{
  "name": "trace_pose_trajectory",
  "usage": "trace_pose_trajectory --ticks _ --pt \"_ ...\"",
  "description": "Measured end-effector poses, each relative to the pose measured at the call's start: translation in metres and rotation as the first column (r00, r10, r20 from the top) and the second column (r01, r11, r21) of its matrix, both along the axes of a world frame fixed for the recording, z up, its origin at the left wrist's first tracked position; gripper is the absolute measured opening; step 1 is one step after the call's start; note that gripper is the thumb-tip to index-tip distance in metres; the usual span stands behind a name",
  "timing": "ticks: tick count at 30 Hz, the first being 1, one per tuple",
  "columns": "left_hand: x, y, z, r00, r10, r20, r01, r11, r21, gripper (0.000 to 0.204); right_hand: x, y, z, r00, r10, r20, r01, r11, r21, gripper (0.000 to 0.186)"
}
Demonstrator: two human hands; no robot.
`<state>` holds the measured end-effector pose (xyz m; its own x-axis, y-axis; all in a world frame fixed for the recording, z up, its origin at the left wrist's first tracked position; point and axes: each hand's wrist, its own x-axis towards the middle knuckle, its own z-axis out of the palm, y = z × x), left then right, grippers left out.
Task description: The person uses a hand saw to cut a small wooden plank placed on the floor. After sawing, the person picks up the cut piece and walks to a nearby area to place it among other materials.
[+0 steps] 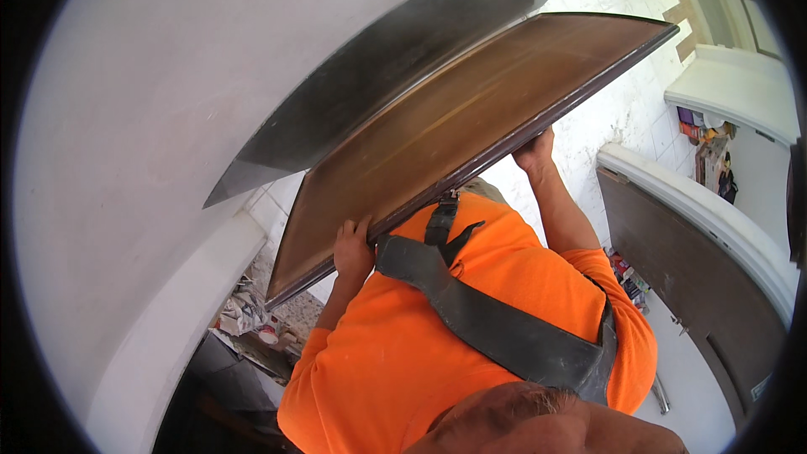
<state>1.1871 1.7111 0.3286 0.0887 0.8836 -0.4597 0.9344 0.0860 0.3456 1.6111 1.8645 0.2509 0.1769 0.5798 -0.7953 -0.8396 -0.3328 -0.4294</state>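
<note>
A large rectangular brown panel (471, 109) with a dark rim spans the space in front of my chest, slanting up to the right. Its near edge rests close against my orange shirt. My left hand (353, 248) grips that edge near its left end, with fingertips showing over the rim. Farther along to the right, my right hand (535, 151) is closed on the same edge from below, its fingers partly hidden behind the rim. Just beyond the panel, a dark grey glossy sheet (378, 59) runs along the pale wall.
A dark door leaf (664, 261) stands at the right, beside white shelving (740, 88) with colourful packages. Papers and clutter (248, 311) lie low on the left. White tiled wall (605, 130) shows behind the panel. A wide black strap (504, 319) crosses my chest.
</note>
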Motion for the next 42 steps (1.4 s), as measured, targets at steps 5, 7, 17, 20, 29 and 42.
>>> trace_pose_trajectory --ticks 5,7,17,20,29,42 --pt "0.002 -0.019 -0.018 0.996 0.084 0.022 -0.086 0.989 0.120 0.057 -0.002 0.000 -0.004 0.994 -0.060 0.094 0.062 0.998 -0.023 0.062" --pt "-0.006 -0.016 -0.020 1.000 0.002 0.030 -0.005 0.996 0.090 0.057 0.000 -0.001 -0.007 0.995 -0.040 0.095 0.041 0.999 -0.010 0.066" --pt "-0.020 0.000 -0.018 0.995 -0.097 0.016 0.095 0.990 0.104 0.051 0.020 -0.003 -0.023 0.998 0.001 -0.069 -0.002 1.000 -0.013 0.086" --pt "-0.033 0.013 -0.012 0.993 -0.111 0.030 0.107 0.986 0.127 0.056 0.004 0.007 -0.004 0.999 0.033 -0.005 -0.033 0.999 -0.033 0.093" --pt "-0.051 0.096 -0.003 0.965 -0.225 0.132 0.174 0.933 0.314 0.082 0.001 0.012 0.006 0.925 0.287 0.248 -0.294 0.956 -0.010 0.087" --pt "0.027 0.237 -0.019 0.903 -0.428 0.022 0.360 0.785 0.505 0.076 0.053 -0.182 -0.091 0.393 0.598 0.699 -0.259 0.801 -0.540 0.072"
